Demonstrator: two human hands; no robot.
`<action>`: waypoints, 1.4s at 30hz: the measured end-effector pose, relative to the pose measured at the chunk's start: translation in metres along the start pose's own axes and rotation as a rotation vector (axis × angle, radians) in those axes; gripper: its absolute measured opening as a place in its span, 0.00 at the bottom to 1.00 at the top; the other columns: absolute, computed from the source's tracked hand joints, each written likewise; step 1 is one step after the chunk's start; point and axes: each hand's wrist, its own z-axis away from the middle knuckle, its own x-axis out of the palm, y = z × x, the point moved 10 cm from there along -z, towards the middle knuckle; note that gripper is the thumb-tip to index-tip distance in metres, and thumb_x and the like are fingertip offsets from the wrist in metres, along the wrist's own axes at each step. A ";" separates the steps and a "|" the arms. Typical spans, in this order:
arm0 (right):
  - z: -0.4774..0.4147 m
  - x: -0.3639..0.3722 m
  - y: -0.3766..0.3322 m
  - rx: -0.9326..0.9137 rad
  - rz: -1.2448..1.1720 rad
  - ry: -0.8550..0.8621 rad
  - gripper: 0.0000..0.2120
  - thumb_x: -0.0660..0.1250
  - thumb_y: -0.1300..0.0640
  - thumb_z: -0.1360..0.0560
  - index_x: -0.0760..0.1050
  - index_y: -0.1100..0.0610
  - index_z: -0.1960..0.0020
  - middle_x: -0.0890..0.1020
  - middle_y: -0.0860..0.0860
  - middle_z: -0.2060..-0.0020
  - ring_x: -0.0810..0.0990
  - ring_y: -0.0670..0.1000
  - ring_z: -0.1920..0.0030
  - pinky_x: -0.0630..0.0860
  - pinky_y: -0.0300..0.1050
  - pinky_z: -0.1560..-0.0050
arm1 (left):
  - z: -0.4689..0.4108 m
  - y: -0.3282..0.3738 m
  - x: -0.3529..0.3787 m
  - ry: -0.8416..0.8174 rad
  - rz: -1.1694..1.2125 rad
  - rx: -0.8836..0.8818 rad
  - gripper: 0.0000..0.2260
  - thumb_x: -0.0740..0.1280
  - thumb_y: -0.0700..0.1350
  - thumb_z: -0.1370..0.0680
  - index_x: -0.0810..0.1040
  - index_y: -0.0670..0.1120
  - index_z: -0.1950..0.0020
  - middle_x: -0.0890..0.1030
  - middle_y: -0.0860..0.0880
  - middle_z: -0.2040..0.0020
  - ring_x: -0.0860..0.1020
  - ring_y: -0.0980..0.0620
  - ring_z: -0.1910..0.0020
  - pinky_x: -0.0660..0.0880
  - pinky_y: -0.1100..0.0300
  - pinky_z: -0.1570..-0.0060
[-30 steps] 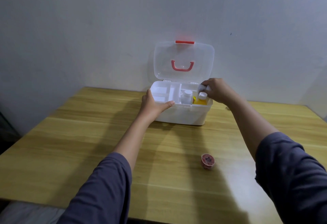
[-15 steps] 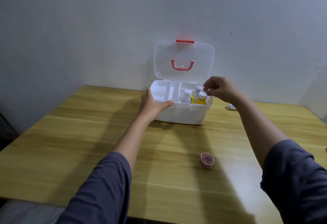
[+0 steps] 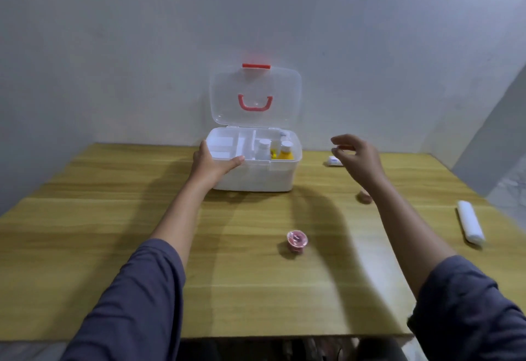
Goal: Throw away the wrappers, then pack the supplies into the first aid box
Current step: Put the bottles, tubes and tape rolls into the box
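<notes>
The white first aid box point(image 3: 256, 178) stands open at the back of the table, its clear lid point(image 3: 256, 95) with a red handle upright against the wall. In its right compartment stand a white bottle point(image 3: 262, 148) and a yellow bottle point(image 3: 285, 151). My left hand point(image 3: 212, 165) grips the box's front left rim. My right hand point(image 3: 358, 155) hovers to the right of the box with fingers apart and holds nothing. A small white item point(image 3: 333, 160) lies just behind that hand. A pink round tape roll point(image 3: 297, 241) sits mid-table, and a white bandage roll point(image 3: 470, 225) lies at the right.
The wooden table point(image 3: 113, 232) runs up to a plain wall behind the box. A small brownish object point(image 3: 364, 197), partly hidden by my right forearm, lies on the table. The table's front edge is near my elbows.
My right hand let go of the bottle in the box's right compartment and drew away to the right, with its fingers now apart. My left hand stayed on the box rim.
</notes>
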 end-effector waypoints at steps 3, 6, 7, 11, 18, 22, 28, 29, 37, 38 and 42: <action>0.029 -0.054 0.049 0.095 0.128 0.124 0.13 0.66 0.63 0.28 0.77 0.60 0.43 0.81 0.56 0.44 0.79 0.55 0.43 0.70 0.41 0.45 | -0.003 -0.001 -0.001 0.000 -0.025 0.009 0.42 0.77 0.55 0.32 0.61 0.45 0.25 0.67 0.43 0.28 0.69 0.44 0.30 0.71 0.51 0.37; 0.063 -0.107 0.090 0.178 0.292 0.243 0.17 0.65 0.63 0.28 0.74 0.63 0.40 0.79 0.60 0.41 0.75 0.59 0.39 0.69 0.49 0.38 | -0.005 -0.002 -0.002 0.000 -0.038 0.017 0.42 0.77 0.55 0.32 0.62 0.43 0.25 0.68 0.43 0.28 0.69 0.43 0.30 0.71 0.51 0.37; 0.073 -0.121 0.101 0.198 0.344 0.274 0.17 0.65 0.64 0.28 0.73 0.64 0.39 0.78 0.62 0.40 0.74 0.61 0.37 0.67 0.50 0.36 | -0.006 -0.002 -0.002 -0.003 -0.041 0.016 0.42 0.77 0.55 0.32 0.62 0.43 0.26 0.68 0.43 0.28 0.69 0.43 0.30 0.70 0.51 0.38; 0.097 -0.156 0.132 0.300 0.498 0.338 0.21 0.64 0.62 0.27 0.68 0.65 0.35 0.72 0.65 0.37 0.66 0.64 0.35 0.63 0.54 0.34 | -0.008 -0.004 -0.004 -0.002 -0.063 0.002 0.43 0.76 0.57 0.33 0.61 0.43 0.25 0.67 0.43 0.27 0.68 0.42 0.29 0.69 0.47 0.33; 0.093 -0.149 0.184 0.538 0.496 0.211 0.27 0.60 0.54 0.23 0.57 0.63 0.29 0.59 0.64 0.28 0.55 0.63 0.28 0.58 0.56 0.30 | -0.010 -0.007 -0.008 -0.003 -0.058 -0.012 0.44 0.77 0.58 0.34 0.61 0.43 0.25 0.68 0.43 0.27 0.68 0.42 0.29 0.68 0.44 0.32; 0.072 -0.127 0.188 0.479 0.472 0.159 0.27 0.61 0.55 0.24 0.58 0.64 0.29 0.63 0.64 0.31 0.60 0.64 0.30 0.59 0.54 0.31 | -0.007 -0.007 -0.008 -0.008 -0.027 -0.001 0.46 0.77 0.60 0.37 0.62 0.45 0.26 0.70 0.44 0.28 0.70 0.43 0.30 0.70 0.45 0.33; 0.016 -0.073 0.176 0.351 0.431 0.020 0.25 0.59 0.53 0.22 0.60 0.64 0.30 0.64 0.64 0.31 0.62 0.63 0.30 0.59 0.52 0.30 | -0.007 -0.005 -0.005 -0.003 0.016 0.039 0.38 0.77 0.56 0.33 0.66 0.46 0.28 0.72 0.47 0.31 0.72 0.46 0.33 0.71 0.54 0.41; 0.006 -0.062 0.175 0.329 0.418 -0.005 0.25 0.59 0.52 0.22 0.61 0.64 0.30 0.65 0.64 0.31 0.62 0.62 0.30 0.60 0.52 0.31 | -0.008 -0.005 -0.005 0.000 0.016 0.043 0.35 0.76 0.54 0.31 0.67 0.46 0.29 0.73 0.47 0.32 0.73 0.46 0.34 0.70 0.55 0.43; -0.060 0.021 0.145 0.133 0.329 -0.223 0.25 0.58 0.49 0.22 0.62 0.60 0.30 0.67 0.60 0.32 0.66 0.57 0.32 0.62 0.48 0.35 | -0.002 0.000 -0.006 -0.008 0.015 0.063 0.33 0.75 0.54 0.30 0.66 0.49 0.28 0.74 0.52 0.33 0.73 0.51 0.34 0.71 0.56 0.41; -0.065 0.029 0.141 0.107 0.323 -0.261 0.25 0.58 0.48 0.22 0.62 0.59 0.30 0.67 0.59 0.31 0.66 0.57 0.32 0.63 0.48 0.35 | -0.001 0.001 -0.006 -0.006 0.019 0.064 0.33 0.75 0.53 0.29 0.66 0.50 0.28 0.74 0.52 0.33 0.73 0.51 0.35 0.70 0.58 0.42; -0.076 0.059 0.127 -0.009 0.316 -0.435 0.26 0.61 0.44 0.24 0.62 0.51 0.29 0.67 0.52 0.30 0.67 0.53 0.32 0.62 0.44 0.38 | 0.002 0.002 -0.005 -0.008 0.044 0.061 0.30 0.74 0.52 0.29 0.68 0.50 0.30 0.75 0.54 0.34 0.74 0.54 0.36 0.70 0.62 0.44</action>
